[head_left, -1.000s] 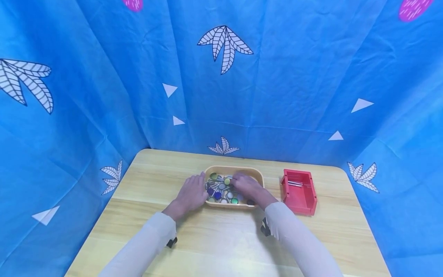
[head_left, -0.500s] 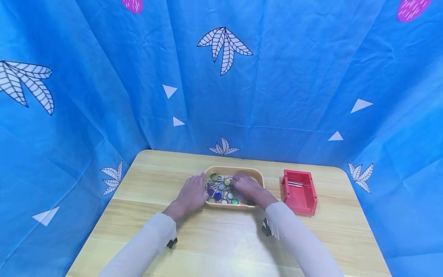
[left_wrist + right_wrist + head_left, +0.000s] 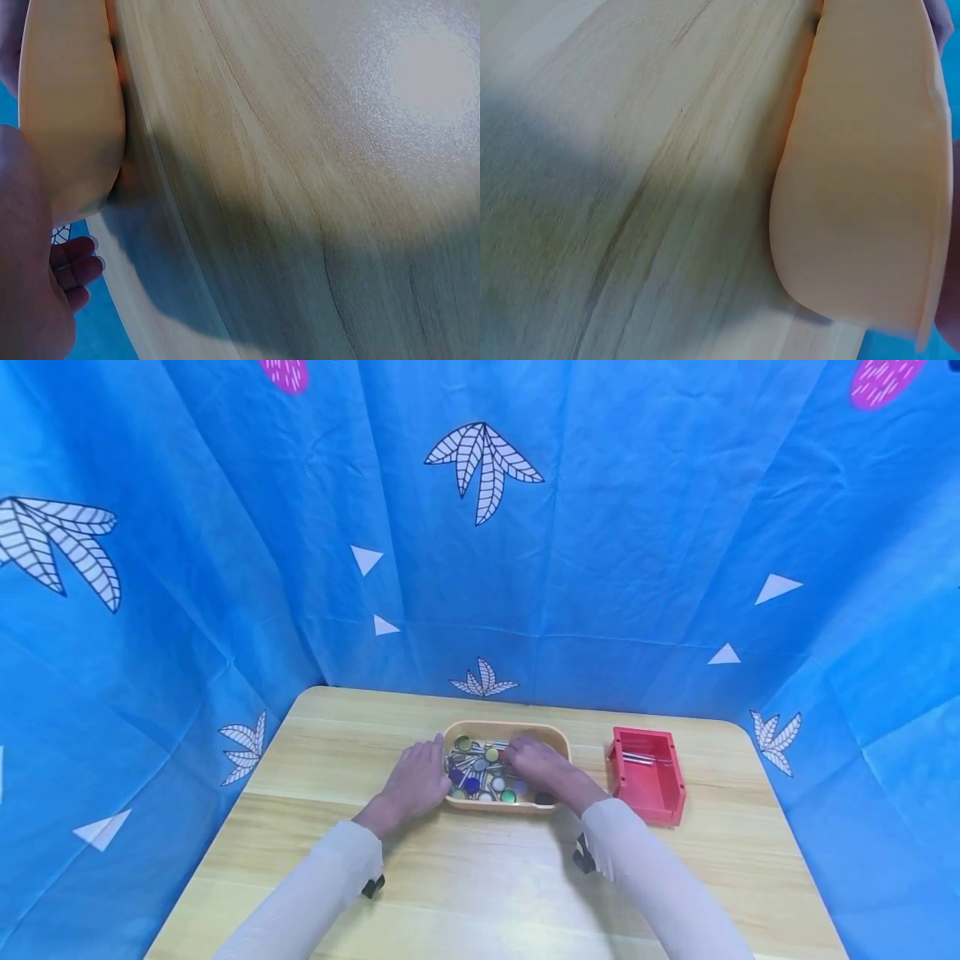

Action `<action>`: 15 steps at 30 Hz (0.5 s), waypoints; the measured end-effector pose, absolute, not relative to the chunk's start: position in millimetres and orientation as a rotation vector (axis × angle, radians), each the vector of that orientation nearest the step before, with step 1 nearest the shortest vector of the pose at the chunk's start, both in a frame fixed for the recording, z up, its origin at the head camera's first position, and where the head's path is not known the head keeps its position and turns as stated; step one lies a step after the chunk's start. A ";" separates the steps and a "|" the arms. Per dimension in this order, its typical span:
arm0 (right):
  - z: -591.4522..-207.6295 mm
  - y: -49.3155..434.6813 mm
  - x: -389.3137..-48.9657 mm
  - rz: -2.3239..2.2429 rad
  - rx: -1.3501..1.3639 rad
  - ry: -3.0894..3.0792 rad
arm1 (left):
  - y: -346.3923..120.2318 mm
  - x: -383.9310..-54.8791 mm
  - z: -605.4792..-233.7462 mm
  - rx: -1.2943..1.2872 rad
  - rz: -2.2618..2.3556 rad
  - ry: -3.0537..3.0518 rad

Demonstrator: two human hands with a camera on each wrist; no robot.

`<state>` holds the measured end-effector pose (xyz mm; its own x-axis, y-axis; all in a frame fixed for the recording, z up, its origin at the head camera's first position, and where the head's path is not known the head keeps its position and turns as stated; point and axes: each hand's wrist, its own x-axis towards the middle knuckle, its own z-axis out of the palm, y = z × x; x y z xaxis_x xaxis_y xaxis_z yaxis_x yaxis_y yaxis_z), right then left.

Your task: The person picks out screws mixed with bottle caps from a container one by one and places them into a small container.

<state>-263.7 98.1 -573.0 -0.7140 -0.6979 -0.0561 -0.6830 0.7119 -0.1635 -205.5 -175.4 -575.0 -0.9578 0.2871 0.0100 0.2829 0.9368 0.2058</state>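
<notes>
A tan oval basin [image 3: 502,807] stands on the table, holding a mix of coloured bottle caps [image 3: 472,784] and thin silvery metal pins [image 3: 480,775]. My left hand [image 3: 418,777] grips its left end, thumb at the rim and fingers along the outside. In the left wrist view the fingertips [image 3: 86,266] show curled past the basin's end. Inside the basin's right half is my right hand [image 3: 536,762], fingers bent down among the pins. Its fingertips are hidden, and I cannot tell whether they pinch a pin. The right wrist view shows mostly the basin's outer wall [image 3: 862,172].
To the right of the basin stands a red bin [image 3: 651,793] with a few silvery pins [image 3: 637,758] lying in its far part. The pale wooden table [image 3: 465,893] is bounded behind and at both sides by a blue patterned curtain [image 3: 480,585].
My right hand and forearm have shifted slightly to the right within the basin. The left hand keeps its place at the basin's left end, and the red bin has not moved.
</notes>
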 end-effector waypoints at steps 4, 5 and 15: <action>-570.9 99.7 -265.2 -0.118 -1.229 2.833 | -176.2 -207.1 -573.1 0.462 0.333 3.082; -570.0 100.2 -265.2 -0.104 -1.259 2.846 | -176.5 -207.4 -572.8 0.465 0.337 3.086; -556.5 112.1 -255.3 -0.040 -1.464 2.916 | -177.0 -204.6 -572.9 0.477 0.347 3.061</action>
